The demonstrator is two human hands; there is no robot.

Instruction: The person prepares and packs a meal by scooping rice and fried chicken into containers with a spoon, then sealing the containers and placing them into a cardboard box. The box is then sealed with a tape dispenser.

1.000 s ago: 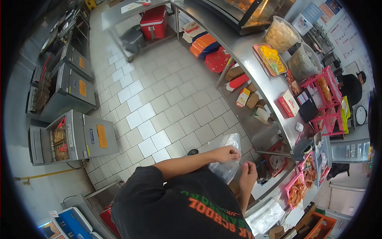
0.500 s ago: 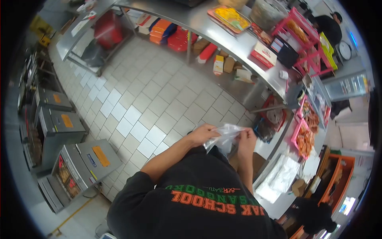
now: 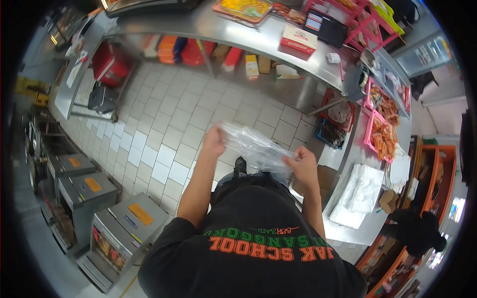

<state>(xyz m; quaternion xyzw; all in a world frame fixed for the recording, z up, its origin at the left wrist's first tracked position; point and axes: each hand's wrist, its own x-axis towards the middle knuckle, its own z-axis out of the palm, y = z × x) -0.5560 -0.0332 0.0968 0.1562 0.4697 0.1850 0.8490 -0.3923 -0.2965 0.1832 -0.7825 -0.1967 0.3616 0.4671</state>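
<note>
A clear plastic bag (image 3: 253, 149) stretches between my two hands, in front of my body and above the tiled floor. My left hand (image 3: 214, 141) pinches its upper left corner, fingers closed. At the bag's right end my right hand (image 3: 302, 162) grips the edge between thumb and fingers. The bag looks thin and wrinkled, and I see nothing inside it. Nearest my right arm, a stack of white plastic bags (image 3: 354, 196) lies on the steel counter.
A long steel table (image 3: 218, 32) crosses ahead, carrying a red and white box (image 3: 298, 40) and a yellow food tray (image 3: 243, 9). Pink baskets (image 3: 381, 131) of packed food stand at right. Grey fryer-like cabinets (image 3: 130, 223) line the left. Another person (image 3: 415, 231) in dark clothes is at lower right.
My hands have moved apart, the left one going left and up, so the bunched bag is now spread out between them. The head view has turned slightly.
</note>
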